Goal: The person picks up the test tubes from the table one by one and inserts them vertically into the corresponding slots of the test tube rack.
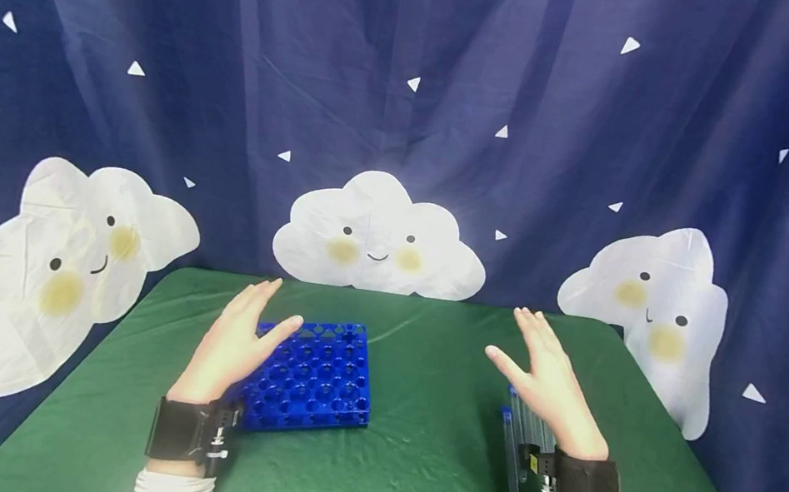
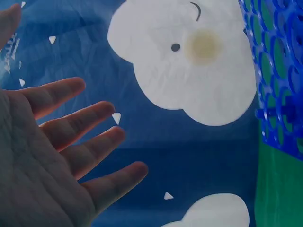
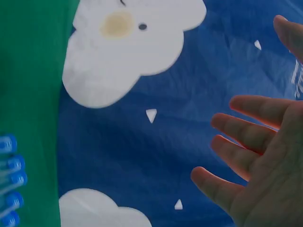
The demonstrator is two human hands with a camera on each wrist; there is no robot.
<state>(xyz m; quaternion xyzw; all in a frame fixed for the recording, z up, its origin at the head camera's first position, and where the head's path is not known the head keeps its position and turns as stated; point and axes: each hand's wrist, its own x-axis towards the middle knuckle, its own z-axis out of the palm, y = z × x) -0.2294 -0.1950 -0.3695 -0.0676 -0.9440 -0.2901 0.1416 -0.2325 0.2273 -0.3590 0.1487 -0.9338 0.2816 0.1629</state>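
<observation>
Above the green table, both hands' grips spread apart: left hand over blue rack, right hand over tubes.

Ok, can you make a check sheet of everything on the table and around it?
Surface: green cloth covers the table, a bit wrinkled.
Job's things: blue rack with empty holes; clear tubes with blue caps lying flat on the right side.
Clutter: nothing seen.
Grips: left hand open above the rack's left side; right hand open above the tubes; neither holds anything.
Cables: nothing seen.
Surroundings: dark blue curtain with smiling white clouds.
</observation>
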